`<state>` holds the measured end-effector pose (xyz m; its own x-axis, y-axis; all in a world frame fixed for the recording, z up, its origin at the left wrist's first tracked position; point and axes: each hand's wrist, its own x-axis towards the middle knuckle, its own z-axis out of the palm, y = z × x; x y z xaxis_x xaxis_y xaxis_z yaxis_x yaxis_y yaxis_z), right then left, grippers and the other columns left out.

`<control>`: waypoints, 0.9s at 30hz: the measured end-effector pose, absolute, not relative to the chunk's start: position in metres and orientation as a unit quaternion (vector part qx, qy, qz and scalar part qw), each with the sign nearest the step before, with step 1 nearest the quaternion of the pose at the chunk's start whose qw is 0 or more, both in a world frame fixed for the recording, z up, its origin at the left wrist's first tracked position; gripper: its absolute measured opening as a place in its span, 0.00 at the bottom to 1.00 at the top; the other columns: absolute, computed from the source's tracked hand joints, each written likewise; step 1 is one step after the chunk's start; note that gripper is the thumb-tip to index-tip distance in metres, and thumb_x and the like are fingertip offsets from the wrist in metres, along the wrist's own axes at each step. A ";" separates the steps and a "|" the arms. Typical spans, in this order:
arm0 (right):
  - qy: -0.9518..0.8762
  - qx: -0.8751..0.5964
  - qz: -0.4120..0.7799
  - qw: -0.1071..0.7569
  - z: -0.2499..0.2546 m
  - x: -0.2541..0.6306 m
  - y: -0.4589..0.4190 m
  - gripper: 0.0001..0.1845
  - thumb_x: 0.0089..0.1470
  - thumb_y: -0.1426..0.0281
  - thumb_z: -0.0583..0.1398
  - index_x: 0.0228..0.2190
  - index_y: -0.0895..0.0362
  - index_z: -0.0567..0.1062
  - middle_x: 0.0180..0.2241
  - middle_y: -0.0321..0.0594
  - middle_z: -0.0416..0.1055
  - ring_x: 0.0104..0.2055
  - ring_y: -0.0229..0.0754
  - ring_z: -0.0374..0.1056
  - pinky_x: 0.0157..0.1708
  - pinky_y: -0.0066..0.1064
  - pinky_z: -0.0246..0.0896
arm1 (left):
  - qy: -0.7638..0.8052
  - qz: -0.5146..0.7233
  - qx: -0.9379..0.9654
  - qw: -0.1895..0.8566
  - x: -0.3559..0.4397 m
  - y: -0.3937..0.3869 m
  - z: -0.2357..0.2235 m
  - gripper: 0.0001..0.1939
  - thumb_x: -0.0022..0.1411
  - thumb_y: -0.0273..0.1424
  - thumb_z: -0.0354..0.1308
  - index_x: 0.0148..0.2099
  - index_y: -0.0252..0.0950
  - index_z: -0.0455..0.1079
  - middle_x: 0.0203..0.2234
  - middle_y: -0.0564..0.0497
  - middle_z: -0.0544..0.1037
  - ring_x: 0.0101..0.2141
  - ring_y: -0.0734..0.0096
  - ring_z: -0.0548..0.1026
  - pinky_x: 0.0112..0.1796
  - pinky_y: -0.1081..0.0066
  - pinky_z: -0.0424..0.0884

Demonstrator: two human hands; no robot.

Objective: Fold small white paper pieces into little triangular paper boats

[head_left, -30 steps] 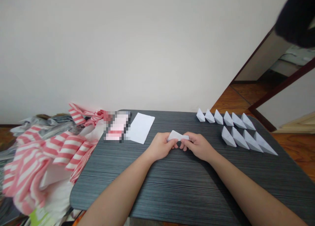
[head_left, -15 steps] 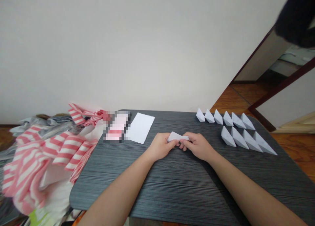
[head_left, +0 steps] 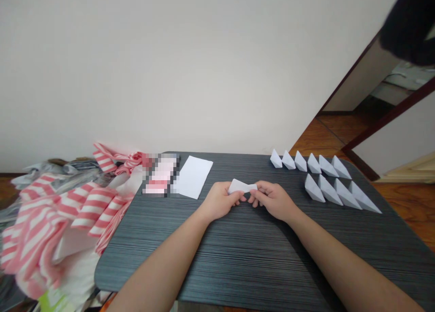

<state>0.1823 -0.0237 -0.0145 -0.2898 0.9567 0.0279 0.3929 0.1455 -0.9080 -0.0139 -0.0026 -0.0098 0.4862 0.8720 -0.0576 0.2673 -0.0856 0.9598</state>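
A small piece of folded white paper (head_left: 240,186) is held between my two hands above the dark table. My left hand (head_left: 219,201) pinches its left part, thumb on the near side. The right end sits in the pinch of my right hand (head_left: 272,199), its other fingers curled beneath. The paper's upper edge dips in the middle. Parts of its lower edge are hidden behind my thumbs. To the right stand several folded white paper boats in two rows, a back row (head_left: 301,161) and a front row (head_left: 331,192).
White paper sheets (head_left: 195,176) lie left of my hands, beside a pixelated flat object (head_left: 159,176). The dark table (head_left: 238,257) has a wood-grain top. Red-and-white striped cloth (head_left: 91,208) is heaped off its left edge. Behind rises a pale wall (head_left: 204,67), with a doorway at right.
The folded paper has turned in my fingers, and its upper edge now dips where it formed a peak. My hands have shifted slightly apart.
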 end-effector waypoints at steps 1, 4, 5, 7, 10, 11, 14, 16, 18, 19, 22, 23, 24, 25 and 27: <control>-0.679 -0.499 0.425 0.331 -0.016 0.183 -0.023 0.12 0.57 0.65 0.54 0.27 0.58 0.71 0.23 0.38 0.73 0.22 0.36 0.69 0.24 0.27 0.63 | 0.417 0.285 0.675 0.538 -0.014 -0.002 -0.010 0.11 0.58 0.34 0.51 0.34 0.32 0.71 0.28 0.49 0.77 0.24 0.76 0.71 0.27 0.76 0.67; -0.680 -0.504 0.418 0.330 -0.018 0.184 -0.022 0.14 0.57 0.64 0.54 0.26 0.58 0.72 0.22 0.38 0.73 0.22 0.36 0.69 0.24 0.27 0.62 | 0.414 0.286 0.669 0.547 -0.014 -0.002 -0.009 0.12 0.58 0.34 0.52 0.35 0.32 0.71 0.29 0.48 0.78 0.24 0.76 0.72 0.27 0.76 0.68; -0.679 -0.504 0.418 0.331 -0.018 0.184 -0.022 0.14 0.57 0.64 0.54 0.26 0.58 0.72 0.22 0.38 0.73 0.22 0.36 0.69 0.24 0.27 0.62 | 0.414 0.286 0.669 0.547 -0.015 -0.002 -0.008 0.12 0.58 0.35 0.52 0.35 0.32 0.71 0.29 0.48 0.78 0.24 0.76 0.72 0.27 0.76 0.68; -0.677 -0.501 0.424 0.332 -0.017 0.184 -0.022 0.13 0.57 0.65 0.54 0.27 0.58 0.72 0.23 0.38 0.74 0.22 0.36 0.69 0.24 0.26 0.62 | 0.412 0.286 0.669 0.548 -0.015 -0.002 -0.009 0.12 0.58 0.35 0.51 0.35 0.32 0.71 0.28 0.48 0.77 0.24 0.75 0.72 0.26 0.76 0.68; -0.684 -0.498 0.421 0.327 -0.015 0.184 -0.023 0.10 0.56 0.66 0.56 0.27 0.58 0.72 0.23 0.37 0.74 0.23 0.36 0.69 0.24 0.26 0.61 | 0.402 0.286 0.675 0.549 -0.014 -0.003 -0.009 0.12 0.58 0.35 0.52 0.34 0.32 0.72 0.26 0.49 0.77 0.25 0.76 0.71 0.27 0.76 0.67; -0.688 -0.498 0.416 0.325 -0.014 0.183 -0.023 0.10 0.56 0.67 0.56 0.27 0.58 0.72 0.22 0.37 0.73 0.23 0.36 0.69 0.25 0.26 0.61 | 0.399 0.286 0.677 0.549 -0.014 -0.003 -0.008 0.12 0.58 0.34 0.52 0.34 0.32 0.72 0.26 0.49 0.77 0.25 0.76 0.71 0.27 0.76 0.67; -0.684 -0.504 0.413 0.328 -0.013 0.183 -0.023 0.12 0.56 0.65 0.56 0.25 0.58 0.72 0.22 0.38 0.73 0.23 0.36 0.69 0.25 0.27 0.61 | 0.394 0.292 0.679 0.547 -0.013 -0.003 -0.008 0.12 0.58 0.35 0.52 0.34 0.32 0.71 0.27 0.49 0.77 0.25 0.76 0.71 0.26 0.77 0.67; -0.671 -0.509 0.418 0.341 -0.014 0.184 -0.023 0.13 0.56 0.64 0.55 0.25 0.58 0.71 0.22 0.38 0.73 0.22 0.36 0.69 0.24 0.27 0.61 | 0.398 0.303 0.669 0.550 -0.013 -0.002 -0.009 0.13 0.59 0.36 0.51 0.35 0.32 0.71 0.28 0.49 0.77 0.24 0.77 0.71 0.25 0.77 0.67; -0.650 -0.516 0.424 0.362 -0.015 0.184 -0.023 0.14 0.56 0.62 0.55 0.25 0.58 0.71 0.22 0.38 0.73 0.22 0.36 0.68 0.23 0.27 0.61 | 0.406 0.316 0.654 0.554 -0.013 0.000 -0.010 0.14 0.60 0.38 0.50 0.36 0.32 0.70 0.27 0.48 0.76 0.22 0.77 0.70 0.25 0.76 0.67; -0.640 -0.519 0.428 0.372 -0.015 0.184 -0.023 0.14 0.56 0.62 0.55 0.25 0.58 0.70 0.22 0.38 0.73 0.22 0.36 0.68 0.23 0.27 0.61 | 0.409 0.321 0.647 0.557 -0.013 0.001 -0.010 0.15 0.60 0.39 0.50 0.36 0.31 0.70 0.25 0.49 0.76 0.22 0.77 0.70 0.24 0.76 0.67; -0.623 -0.521 0.438 0.385 -0.014 0.184 -0.022 0.15 0.56 0.60 0.55 0.25 0.58 0.69 0.22 0.39 0.72 0.21 0.36 0.67 0.23 0.28 0.61 | 0.410 0.326 0.634 0.569 -0.014 0.004 -0.012 0.17 0.60 0.40 0.49 0.35 0.30 0.71 0.20 0.49 0.74 0.20 0.77 0.69 0.24 0.76 0.66; -0.622 -0.521 0.441 0.385 -0.014 0.184 -0.022 0.16 0.56 0.60 0.55 0.25 0.58 0.69 0.22 0.39 0.72 0.21 0.36 0.67 0.23 0.28 0.61 | 0.409 0.327 0.630 0.574 -0.014 0.004 -0.012 0.18 0.60 0.40 0.49 0.35 0.30 0.71 0.20 0.49 0.74 0.20 0.77 0.69 0.24 0.76 0.66; -0.620 -0.520 0.443 0.385 -0.013 0.184 -0.022 0.16 0.56 0.59 0.55 0.25 0.58 0.69 0.22 0.39 0.72 0.21 0.36 0.66 0.22 0.28 0.61 | 0.408 0.327 0.624 0.580 -0.014 0.004 -0.012 0.18 0.60 0.40 0.50 0.35 0.30 0.71 0.21 0.48 0.75 0.20 0.77 0.69 0.24 0.76 0.66; -0.618 -0.518 0.447 0.387 -0.013 0.184 -0.022 0.16 0.55 0.59 0.55 0.25 0.58 0.69 0.22 0.39 0.72 0.21 0.36 0.66 0.22 0.28 0.61 | 0.408 0.329 0.618 0.586 -0.014 0.004 -0.012 0.17 0.60 0.40 0.50 0.36 0.30 0.70 0.22 0.48 0.75 0.20 0.77 0.69 0.24 0.75 0.66; -0.610 -0.516 0.452 0.397 -0.014 0.184 -0.021 0.16 0.55 0.59 0.55 0.25 0.58 0.69 0.22 0.39 0.72 0.21 0.36 0.66 0.22 0.28 0.61 | 0.408 0.340 0.604 0.594 -0.014 0.005 -0.013 0.17 0.60 0.40 0.51 0.37 0.30 0.70 0.24 0.47 0.76 0.19 0.77 0.70 0.23 0.75 0.66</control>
